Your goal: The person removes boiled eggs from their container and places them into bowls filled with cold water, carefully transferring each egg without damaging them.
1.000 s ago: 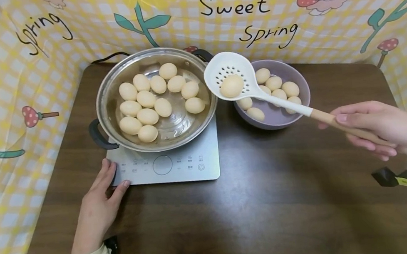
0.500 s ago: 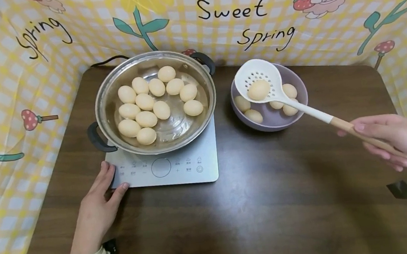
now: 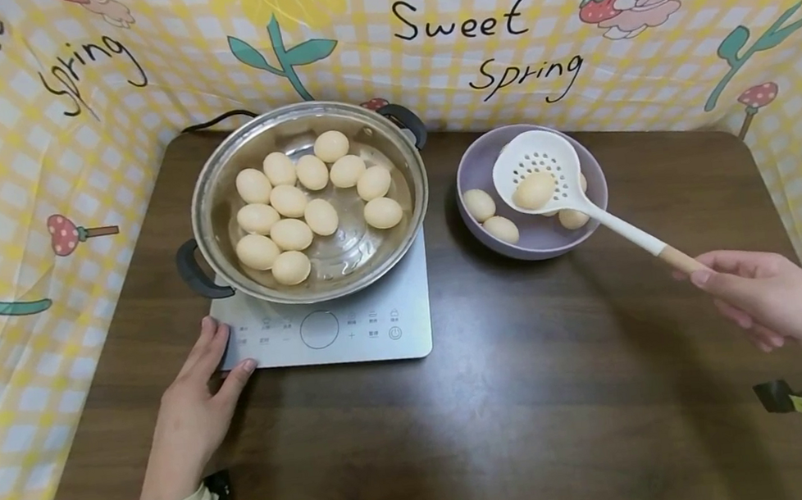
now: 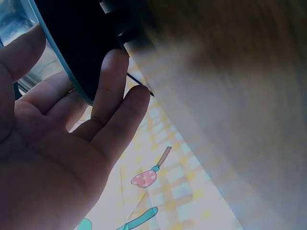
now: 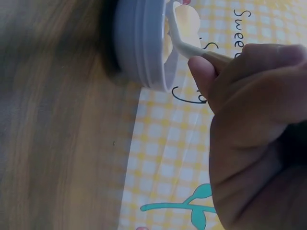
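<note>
My right hand (image 3: 777, 294) grips the wooden handle of a white slotted spoon (image 3: 625, 229). One egg (image 3: 535, 190) lies in the spoon's perforated head, which is over a purple bowl (image 3: 531, 250). Several eggs (image 3: 501, 230) sit in that bowl, some hidden beneath the spoon. At the left, my left hand (image 3: 192, 410) holds the front left corner of a flat induction cooker (image 3: 409, 323). In the left wrist view, two fingers (image 4: 111, 84) show against the cooker's dark underside. A wide steel pot (image 3: 201, 223) stands on the cooker, with several eggs (image 3: 287, 201) inside.
The pot's black side handles (image 3: 199, 273) stick out at left front and right back. A black cord (image 3: 218, 119) runs behind the pot. Yellow checked cloth (image 3: 364, 56) lines the back and sides of the brown table (image 3: 480, 422).
The slotted spoon with its egg has moved right from beside the pot to over the bowl, then lower and nearer. My left hand keeps its place on the cooker.
</note>
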Available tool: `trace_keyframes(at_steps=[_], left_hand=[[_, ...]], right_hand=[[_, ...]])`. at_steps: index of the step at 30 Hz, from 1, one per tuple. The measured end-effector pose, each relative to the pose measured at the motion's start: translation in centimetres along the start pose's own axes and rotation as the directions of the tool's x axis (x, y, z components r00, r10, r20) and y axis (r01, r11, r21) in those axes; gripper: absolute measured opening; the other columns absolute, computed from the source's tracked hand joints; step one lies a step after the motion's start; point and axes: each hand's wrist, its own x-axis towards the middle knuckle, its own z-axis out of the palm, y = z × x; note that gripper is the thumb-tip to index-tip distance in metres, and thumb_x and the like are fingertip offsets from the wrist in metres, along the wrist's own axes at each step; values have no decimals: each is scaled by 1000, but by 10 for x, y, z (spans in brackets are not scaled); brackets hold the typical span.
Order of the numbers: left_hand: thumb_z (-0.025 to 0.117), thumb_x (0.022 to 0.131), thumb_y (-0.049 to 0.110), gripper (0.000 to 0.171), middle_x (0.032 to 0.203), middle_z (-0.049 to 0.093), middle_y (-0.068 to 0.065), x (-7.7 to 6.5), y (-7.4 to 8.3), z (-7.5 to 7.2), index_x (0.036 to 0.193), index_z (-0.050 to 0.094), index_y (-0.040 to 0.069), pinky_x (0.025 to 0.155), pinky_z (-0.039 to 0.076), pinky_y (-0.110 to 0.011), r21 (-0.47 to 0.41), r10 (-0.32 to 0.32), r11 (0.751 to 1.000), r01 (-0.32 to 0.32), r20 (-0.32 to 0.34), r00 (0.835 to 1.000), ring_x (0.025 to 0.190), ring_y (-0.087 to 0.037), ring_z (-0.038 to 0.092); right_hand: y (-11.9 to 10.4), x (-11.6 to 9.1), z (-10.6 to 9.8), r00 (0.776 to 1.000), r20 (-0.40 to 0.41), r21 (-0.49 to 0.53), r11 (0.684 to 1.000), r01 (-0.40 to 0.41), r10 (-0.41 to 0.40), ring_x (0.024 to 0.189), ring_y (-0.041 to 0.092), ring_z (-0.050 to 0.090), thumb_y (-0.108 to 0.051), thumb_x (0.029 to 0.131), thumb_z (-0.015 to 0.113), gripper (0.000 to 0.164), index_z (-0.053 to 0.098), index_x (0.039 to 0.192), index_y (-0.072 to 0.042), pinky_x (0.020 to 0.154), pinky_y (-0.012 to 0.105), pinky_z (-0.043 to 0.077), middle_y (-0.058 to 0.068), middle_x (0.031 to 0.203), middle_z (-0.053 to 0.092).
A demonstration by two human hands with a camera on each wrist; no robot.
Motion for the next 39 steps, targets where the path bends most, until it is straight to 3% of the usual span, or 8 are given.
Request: trace_keyframes(at_steps=[13,24,28,35,39], left_hand=[[57,104,39,69,166,15,-7,2,2,0,157,31,5,114,22,-62,7,-2,1000,2,5,1000,149,-37,21],[56,104,42,70,167,13,-6,2,3,0,158,30,5,115,22,-62,7,-27,1000,27,17,999,150,-37,20],[55,105,43,70,167,13,-6,1,3,0,158,29,6,115,21,-63,7,-25,1000,25,15,1000,150,-37,20],[54,104,44,70,167,13,-5,-1,2,0,158,29,7,115,21,-63,3,-18,1000,18,10,1000,150,-37,20],[55,104,44,70,167,13,-5,0,3,-1,158,29,7,115,21,-63,6,-19,1000,19,9,1000,150,-37,20]], right_hand=[[11,-7,7,984,-174,-54,998,23,-32,36,18,44,-22,106,58,17,61,117,-34,30,35,38,6,56,49],[10,-10,4,962,-272,-102,994,-30,1,41,18,46,-26,103,62,22,55,115,-44,35,31,42,5,57,52],[10,-12,5,955,-295,-90,996,-14,-13,41,18,45,-24,103,63,22,57,113,-43,34,32,40,6,56,51],[10,-13,7,920,-389,-53,998,41,-58,39,17,46,-18,101,66,23,65,112,-38,32,33,36,6,53,51],[10,-13,8,909,-409,-35,997,69,-77,41,17,48,-15,100,67,23,68,116,-31,34,32,39,6,54,53]])
